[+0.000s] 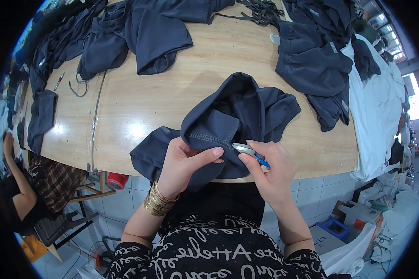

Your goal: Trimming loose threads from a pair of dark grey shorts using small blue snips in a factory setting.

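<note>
A dark navy garment lies bunched at the table's near edge, its opening turned up so the stitched seam inside shows. My left hand pinches the fabric just below that seam, thumb on top. In my right hand are small thread snips with silver blades and blue on the handle. Their blades point left and meet the cloth at the seam's right end, where the tips are partly hidden by fabric.
More navy garments lie along the far side, with another pile at the right beside white cloth. A pen and a loose cord rest on the wooden table. Another person's arm is at the left edge.
</note>
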A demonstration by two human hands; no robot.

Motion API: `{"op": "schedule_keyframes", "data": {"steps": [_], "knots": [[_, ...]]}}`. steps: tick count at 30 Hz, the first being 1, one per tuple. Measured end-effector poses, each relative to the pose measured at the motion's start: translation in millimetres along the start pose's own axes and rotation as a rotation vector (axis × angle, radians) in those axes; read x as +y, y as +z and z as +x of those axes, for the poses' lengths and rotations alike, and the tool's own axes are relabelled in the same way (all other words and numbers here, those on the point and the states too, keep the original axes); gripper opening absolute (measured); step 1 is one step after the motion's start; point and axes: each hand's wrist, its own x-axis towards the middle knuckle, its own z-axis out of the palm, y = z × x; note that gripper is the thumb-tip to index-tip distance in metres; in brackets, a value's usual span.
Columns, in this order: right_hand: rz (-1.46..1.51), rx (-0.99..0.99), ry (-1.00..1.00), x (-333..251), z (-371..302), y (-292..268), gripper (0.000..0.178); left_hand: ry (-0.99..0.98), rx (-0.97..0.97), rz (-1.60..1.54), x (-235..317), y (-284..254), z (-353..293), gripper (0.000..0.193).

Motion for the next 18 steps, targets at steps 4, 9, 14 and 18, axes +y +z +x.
{"op": "schedule_keyframes", "data": {"steps": [4, 9, 14, 18], "knots": [[-0.065, -0.023, -0.080, 0.6, 3.7, -3.6, 0.027, 0.004, 0.023, 0.008, -0.5, 0.7, -2.0, 0.019], [-0.106, -0.026, -0.121, -0.7, 7.4, -6.4, 0.028, 0.035, 0.022, 0.060, -1.0, 1.5, -3.0, 0.019], [-0.110, -0.042, -0.104, -1.9, 6.5, -4.5, 0.027, 0.040, 0.017, 0.049, -1.3, 2.6, -3.3, 0.019], [-0.107, -0.035, -0.100, -3.7, 6.4, -2.7, 0.027, 0.051, 0.005, 0.061, -2.6, 3.0, -2.9, 0.019]]}}
